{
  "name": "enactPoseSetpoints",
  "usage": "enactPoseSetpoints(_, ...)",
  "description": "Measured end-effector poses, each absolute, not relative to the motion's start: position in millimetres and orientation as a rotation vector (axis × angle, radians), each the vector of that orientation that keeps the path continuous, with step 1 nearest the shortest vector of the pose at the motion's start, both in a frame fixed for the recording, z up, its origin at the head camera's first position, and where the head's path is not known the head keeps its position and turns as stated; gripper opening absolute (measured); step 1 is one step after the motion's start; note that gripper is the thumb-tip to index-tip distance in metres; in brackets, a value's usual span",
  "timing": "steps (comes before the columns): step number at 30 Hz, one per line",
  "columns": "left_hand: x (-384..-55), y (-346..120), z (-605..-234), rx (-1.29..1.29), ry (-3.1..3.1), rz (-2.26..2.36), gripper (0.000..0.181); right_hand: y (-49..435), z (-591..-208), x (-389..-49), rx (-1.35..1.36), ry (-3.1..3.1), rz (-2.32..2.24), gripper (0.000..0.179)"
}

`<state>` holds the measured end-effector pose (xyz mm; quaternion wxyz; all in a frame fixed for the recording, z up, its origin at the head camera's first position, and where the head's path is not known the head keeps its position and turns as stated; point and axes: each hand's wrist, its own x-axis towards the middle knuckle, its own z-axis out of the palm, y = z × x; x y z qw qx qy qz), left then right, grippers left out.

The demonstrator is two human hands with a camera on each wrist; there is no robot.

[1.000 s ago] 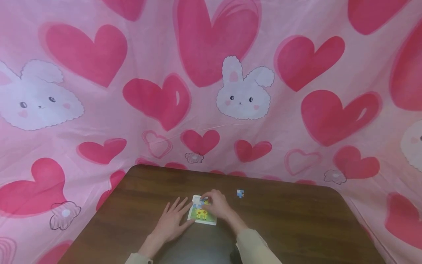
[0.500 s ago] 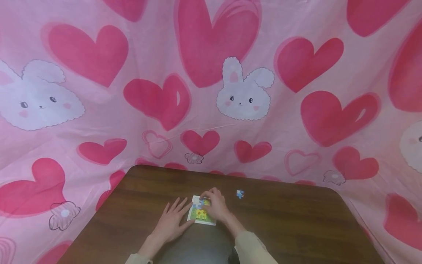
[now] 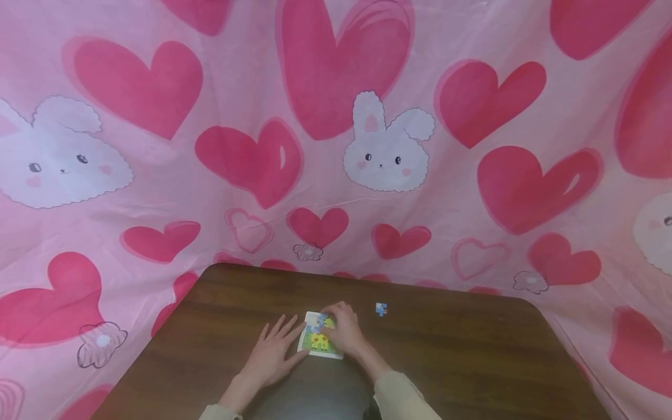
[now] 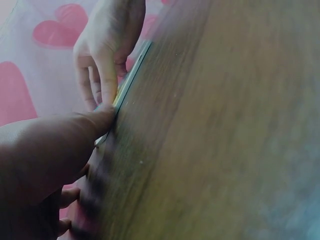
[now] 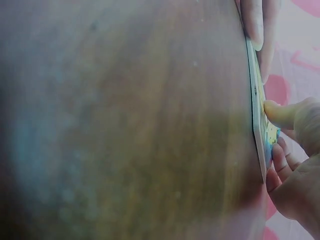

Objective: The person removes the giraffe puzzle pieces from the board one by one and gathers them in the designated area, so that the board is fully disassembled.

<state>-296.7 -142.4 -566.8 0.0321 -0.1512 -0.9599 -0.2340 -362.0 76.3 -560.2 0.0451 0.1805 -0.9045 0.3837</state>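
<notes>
A small jigsaw puzzle board (image 3: 321,353) with a white border lies on the brown table, showing a yellow giraffe on green. My left hand (image 3: 270,353) rests at its left side with fingers spread, the thumb at the lower left corner and the index finger at the left edge. Over the upper right part, my right hand (image 3: 347,333) pinches a blue and yellow puzzle piece (image 3: 328,321) bearing the giraffe's head. In the right wrist view that piece (image 5: 273,136) shows between thumb and fingers, close over the board. The right hand covers the board's right side.
Another blue puzzle piece (image 3: 381,309) lies on the table to the right of the board, farther back. The dark wooden table (image 3: 472,356) ends at a pink cloth backdrop (image 3: 325,186) with hearts and rabbits.
The right hand's fingers have shifted slightly to the right over the board, uncovering more of the giraffe's head. The left hand stays in place.
</notes>
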Motion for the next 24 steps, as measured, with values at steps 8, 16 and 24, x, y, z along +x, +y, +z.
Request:
enactPoseSetpoints(8, -295, -141, -566, -0.472, -2.958, -0.722, 0.072, 80, -566, -359, 0.543, -2.734, 1.212, 0.033)
enactPoseSetpoints(16, -300, -143, -569, -0.469, -2.968, -0.727, 0.071, 80, -566, -357, 0.560, -2.711, 1.236, 0.033)
enactPoseSetpoints(24, -301, -143, -571, -0.482, -2.946, -0.723, 0.071, 83, -573, -358, 0.522, -2.686, 1.307, 0.034)
